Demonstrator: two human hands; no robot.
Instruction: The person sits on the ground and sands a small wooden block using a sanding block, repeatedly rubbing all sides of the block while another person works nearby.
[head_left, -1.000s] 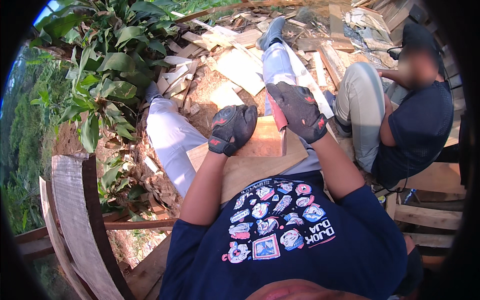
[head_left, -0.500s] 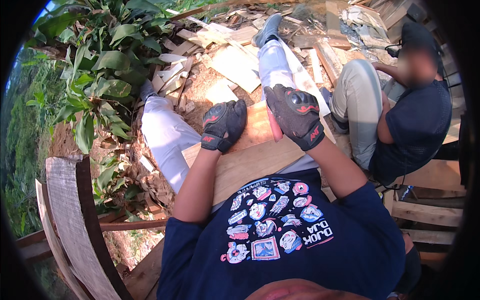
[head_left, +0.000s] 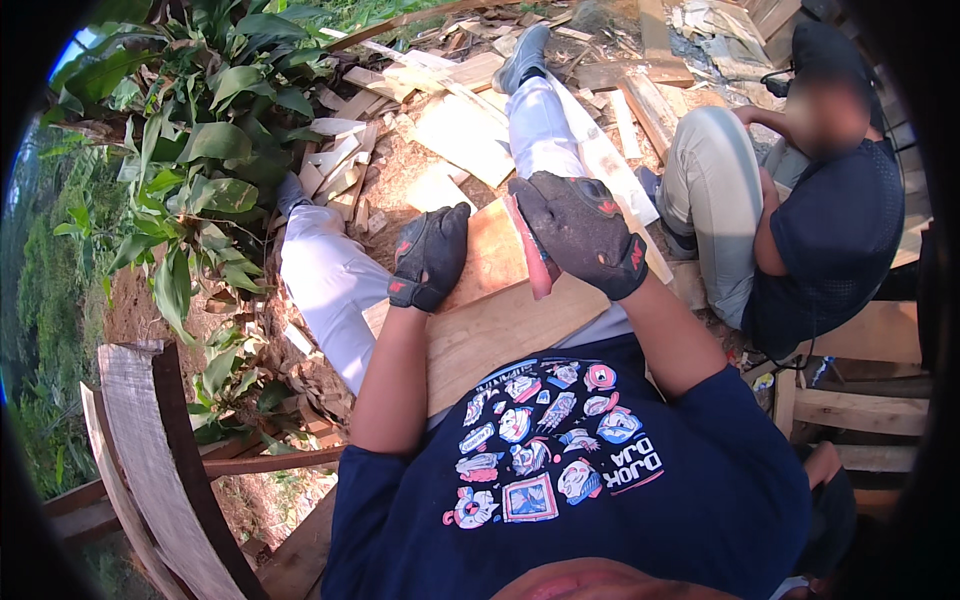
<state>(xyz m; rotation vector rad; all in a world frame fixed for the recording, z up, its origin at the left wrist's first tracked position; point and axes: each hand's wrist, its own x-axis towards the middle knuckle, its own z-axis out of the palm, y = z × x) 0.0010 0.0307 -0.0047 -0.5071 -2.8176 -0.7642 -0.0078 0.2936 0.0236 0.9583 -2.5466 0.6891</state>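
Note:
Across my lap lies a pale wooden board point(head_left: 510, 335), with a reddish-brown board point(head_left: 492, 262) on top of it. My left hand point(head_left: 432, 258), in a black glove, is closed at the left side of the reddish-brown board; its fingertips are hidden. Closed around a flat pinkish-red piece point(head_left: 532, 255) is my gloved right hand point(head_left: 582, 232), over the right part of the same board. That piece stands tilted on edge, looks like folded sandpaper, and is partly covered by the glove.
A co-worker point(head_left: 825, 215) sits close on my right, knee raised. Wood offcuts point(head_left: 460, 135) cover the ground between and beyond my legs. Leafy plants point(head_left: 215, 150) grow on the left. An upright weathered plank point(head_left: 150, 430) stands near my left elbow, and stacked beams point(head_left: 850, 410) lie at right.
My right hand has shifted slightly left and tilted, so more of the pinkish-red piece shows. My left hand has moved a little to the left and turned, staying at the board.

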